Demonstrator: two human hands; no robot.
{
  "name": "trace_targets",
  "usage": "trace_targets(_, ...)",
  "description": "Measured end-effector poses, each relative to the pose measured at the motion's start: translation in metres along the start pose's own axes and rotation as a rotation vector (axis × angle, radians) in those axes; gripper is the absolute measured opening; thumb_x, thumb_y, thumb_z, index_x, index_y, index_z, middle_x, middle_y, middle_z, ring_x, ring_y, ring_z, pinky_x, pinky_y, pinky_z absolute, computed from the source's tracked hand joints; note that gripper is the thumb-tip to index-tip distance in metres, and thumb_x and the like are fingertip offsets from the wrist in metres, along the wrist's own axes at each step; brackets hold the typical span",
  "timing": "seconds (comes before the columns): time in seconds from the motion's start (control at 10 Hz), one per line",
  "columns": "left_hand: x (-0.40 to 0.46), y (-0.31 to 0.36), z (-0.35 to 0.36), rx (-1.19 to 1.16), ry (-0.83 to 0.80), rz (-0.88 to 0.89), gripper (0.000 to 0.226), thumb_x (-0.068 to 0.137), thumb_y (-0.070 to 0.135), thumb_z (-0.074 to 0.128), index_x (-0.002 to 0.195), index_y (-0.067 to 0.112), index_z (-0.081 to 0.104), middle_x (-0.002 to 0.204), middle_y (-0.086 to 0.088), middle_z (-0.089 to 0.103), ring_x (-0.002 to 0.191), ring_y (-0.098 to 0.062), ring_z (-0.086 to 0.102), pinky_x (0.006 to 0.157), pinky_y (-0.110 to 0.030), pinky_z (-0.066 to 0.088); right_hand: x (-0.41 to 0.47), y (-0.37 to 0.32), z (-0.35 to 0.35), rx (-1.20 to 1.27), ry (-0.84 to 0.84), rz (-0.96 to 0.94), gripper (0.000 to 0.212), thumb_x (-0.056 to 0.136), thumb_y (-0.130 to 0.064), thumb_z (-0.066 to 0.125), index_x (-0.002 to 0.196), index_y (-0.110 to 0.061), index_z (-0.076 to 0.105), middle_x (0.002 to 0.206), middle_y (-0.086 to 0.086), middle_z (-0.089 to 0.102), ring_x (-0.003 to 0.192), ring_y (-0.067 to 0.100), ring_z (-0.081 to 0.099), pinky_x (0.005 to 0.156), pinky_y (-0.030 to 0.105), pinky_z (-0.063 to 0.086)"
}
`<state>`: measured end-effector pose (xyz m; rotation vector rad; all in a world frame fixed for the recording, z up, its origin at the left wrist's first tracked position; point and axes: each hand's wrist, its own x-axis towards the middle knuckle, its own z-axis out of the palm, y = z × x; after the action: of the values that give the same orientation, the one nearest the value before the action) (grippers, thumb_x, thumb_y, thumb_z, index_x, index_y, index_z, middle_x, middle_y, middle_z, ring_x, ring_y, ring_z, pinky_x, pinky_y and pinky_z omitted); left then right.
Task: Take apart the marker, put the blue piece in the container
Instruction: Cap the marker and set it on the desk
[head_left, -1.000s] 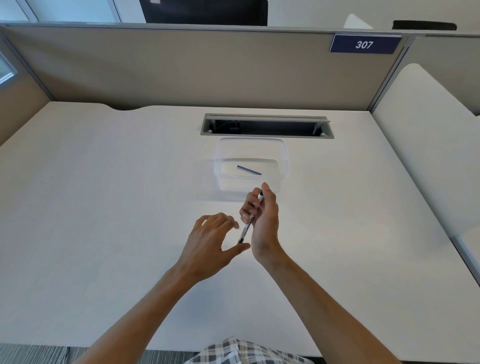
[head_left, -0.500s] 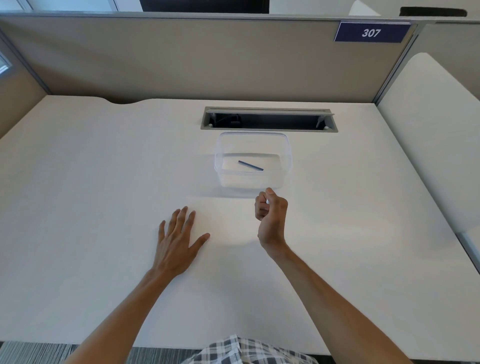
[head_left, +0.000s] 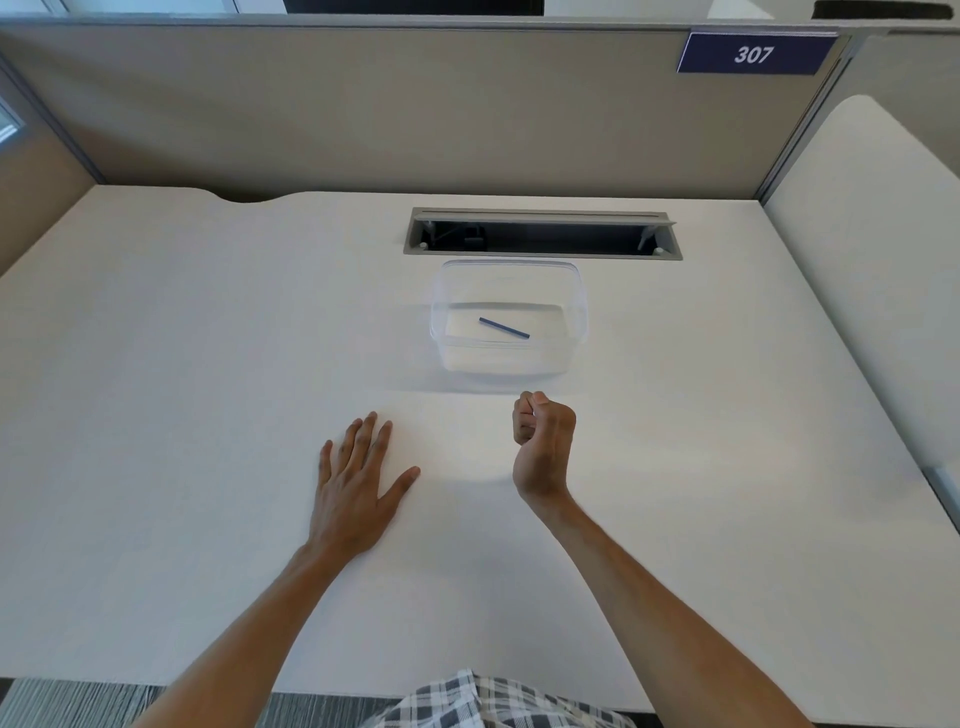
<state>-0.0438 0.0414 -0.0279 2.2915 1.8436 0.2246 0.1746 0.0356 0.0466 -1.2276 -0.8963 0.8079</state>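
The blue piece (head_left: 504, 328) lies in the container (head_left: 581, 312), centre frame. Left hand (head_left: 353, 483) flat, released; right hand (head_left: 543, 441) clenched — contents hidden. Set any remaining parts down gently, clear of the container.

The blue piece (head_left: 504, 328), a thin straight rod, lies flat on the floor of the clear plastic container (head_left: 581, 312), angled from far-left to near-right. The container is rectangular with rounded corners, open-topped, and stands upright on my bench (head_left: 208, 364). The rest of the marker is hidden from my view.
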Motion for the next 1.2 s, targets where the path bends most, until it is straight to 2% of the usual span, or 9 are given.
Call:
trace_targets(0.8, -0.0009, -0.0016, 0.0025, -0.018, 0.033, 0.011, 0.078, 0.089, 0.069, 0.018, 0.151, 0.023, 0.02, 0.161, 0.002, 0.013, 0.148, -0.017, 0.007, 0.12, -0.046, 0.005, -0.0011, 0.0043, 0.0031, -0.025, 0.004, -0.048, 0.033, 0.084, -0.035, 0.033, 0.054, -0.036, 0.02, 0.052, -0.013, 0.015, 0.053, 0.01, 0.011, 0.055, 0.03, 0.007)
trace_targets(1.0, -0.0009, -0.0018, 0.0027, -0.017, 0.032, 0.014, 0.078, 0.089, 0.069, 0.017, 0.151, 0.023, 0.02, 0.162, 0.002, 0.012, 0.148, -0.016, 0.006, 0.12, -0.045, 0.004, -0.0041, 0.0046, 0.0043, -0.062, 0.012, -0.057, 0.032, 0.085, -0.035, 0.033, 0.058, -0.026, 0.017, 0.053, -0.004, 0.014, 0.053, 0.013, 0.012, 0.055, 0.034, 0.007)
trace_targets(1.2, -0.0006, -0.0017, 0.0026, -0.02, 0.034, 0.011, 0.079, 0.088, 0.07, 0.016, 0.151, 0.023, 0.02, 0.162, 0.002, 0.013, 0.148, -0.017, 0.007, 0.12, -0.046, 0.005, -0.0056, 0.0026, 0.0018, -0.035, 0.001, -0.04, 0.035, 0.086, -0.037, 0.034, 0.054, -0.037, 0.02, 0.049, -0.012, 0.016, 0.051, 0.008, 0.013, 0.053, 0.027, 0.01)
